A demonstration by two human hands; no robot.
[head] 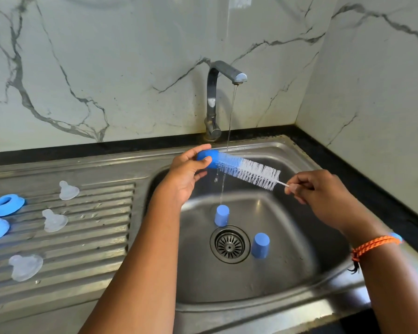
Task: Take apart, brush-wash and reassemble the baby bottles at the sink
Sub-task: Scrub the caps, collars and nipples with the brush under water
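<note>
Rings: two blue plastic rings (7, 204) lie at the left edge of the ribbed steel drainboard (101, 213), one cut off by the frame.
Teats: three clear, soft-looking teats (68, 190) sit on the ribs, between the rings and the basin.
Left hand: the left hand (187, 172) curls its fingers and thumb round a blue cap (206, 159) over the basin's back-left rim, with the brush head pushed into it.
Brush: the bottle brush (249, 172) has blue then white bristles on a thin white stem, tilted down to the right under the water.
Tap: a chrome tap (214, 102) at the back edge runs a thin stream.
Caps in sink: two blue caps (221, 215) stand mouth down beside the drain in the steel sink (299, 273).
Right hand: the right hand (316, 189) pinches the stem end between thumb and fingertips; an orange braided band (372, 244) circles the wrist.
</note>
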